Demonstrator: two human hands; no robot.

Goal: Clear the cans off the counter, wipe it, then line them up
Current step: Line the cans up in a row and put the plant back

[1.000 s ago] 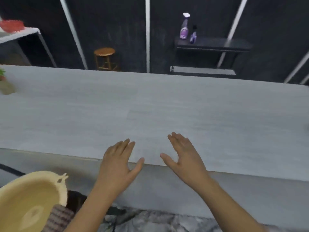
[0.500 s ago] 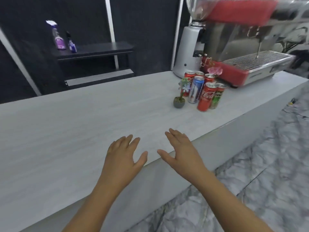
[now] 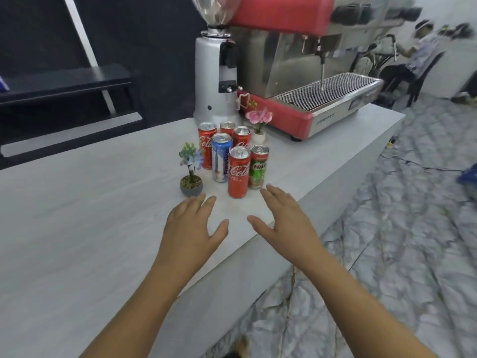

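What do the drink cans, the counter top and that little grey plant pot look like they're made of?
Cans, such as the front red cola can: thin metal, probably aluminium, with shiny silver pull-tab tops and glossy printed sides. Counter: matt pale grey with faint streaks, like stone or a stone-look laminate; which one cannot be told. Grey plant pot: dull and unglazed, perhaps concrete or ceramic.

A café bar: red espresso machine point(image 3: 304, 81) and coffee grinder point(image 3: 215, 73) on a long counter point(image 3: 77, 228).

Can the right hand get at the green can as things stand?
Probably yes. The right hand is open, its fingertips just short of the green can, which stands at the cluster's near right corner. Only the red can beside it crowds the left side.
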